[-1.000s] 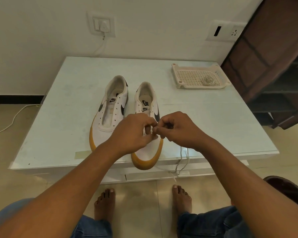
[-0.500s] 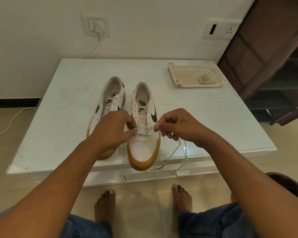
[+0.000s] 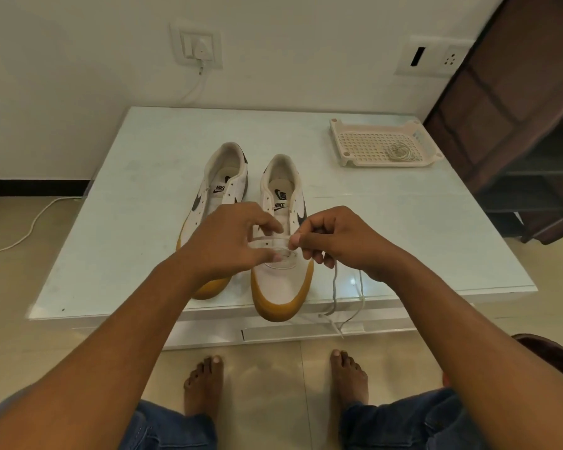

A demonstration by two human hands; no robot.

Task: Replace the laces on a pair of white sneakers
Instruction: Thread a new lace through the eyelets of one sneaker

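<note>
White sneakers (image 3: 280, 280) (gum-yellow soles)

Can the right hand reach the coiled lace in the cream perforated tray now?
Probably, once freed: the right hand pinches the white lace across the white gum-soled sneaker. The coiled lace lies uncovered in the cream perforated plastic tray; nothing stands between.

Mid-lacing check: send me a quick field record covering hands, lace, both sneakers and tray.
left hand: pinches white flat shoelace across the lowest eyelets
right hand: pinches the same shoelace, opposite side
laced shoe: white gum-soled sneaker on the right
loose ends: hang over white glass-topped table front edge
white gum-soled sneaker on the left: unlaced
cream perforated plastic tray: holds coiled lace
</note>
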